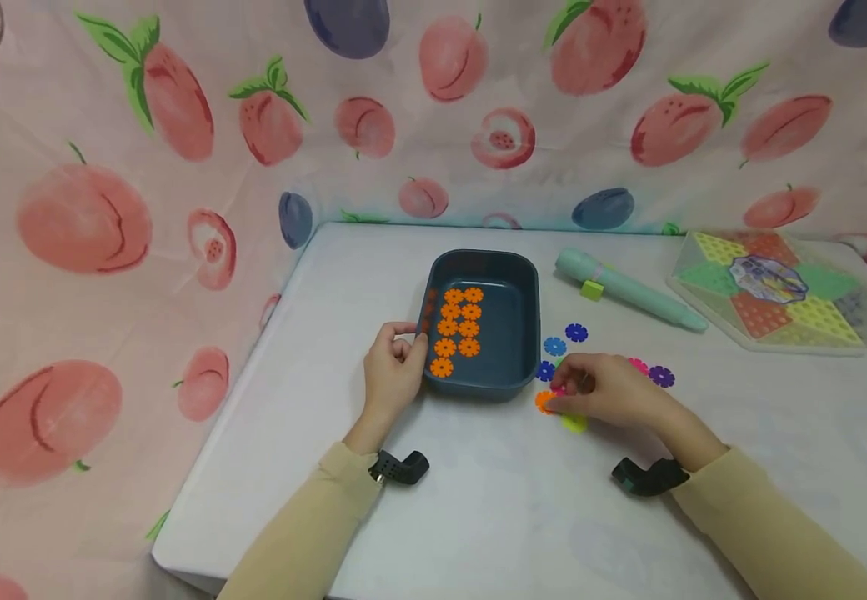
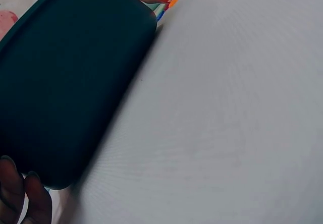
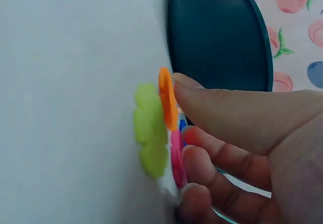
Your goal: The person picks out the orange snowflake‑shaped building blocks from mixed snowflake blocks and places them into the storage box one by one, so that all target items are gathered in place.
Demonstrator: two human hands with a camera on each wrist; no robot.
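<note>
A dark blue-green tray (image 1: 510, 333) stands on the table, with several orange flower-shaped discs (image 1: 469, 312) lying inside on its left half. My left hand (image 1: 396, 367) holds the tray's left side, its thumb at the rim; its fingertips show against the outer wall in the left wrist view. To the right of the tray, my right hand (image 1: 613, 390) pinches an orange flower-shaped disc (image 3: 167, 98), the thumb tip on its edge. Beside it are a yellow-green disc (image 3: 151, 128) and a pink disc (image 3: 177, 158). The fingers partly hide other discs.
Blue discs (image 1: 555, 346) and a purple disc (image 1: 662, 377) lie around the right hand. Behind them rest a mint-green tube-like object (image 1: 632, 292) and a small green block (image 1: 592, 290). A clear case with coloured panels (image 1: 771, 292) lies at the back right. Fruit-patterned cloth (image 1: 403, 100) hangs behind the table.
</note>
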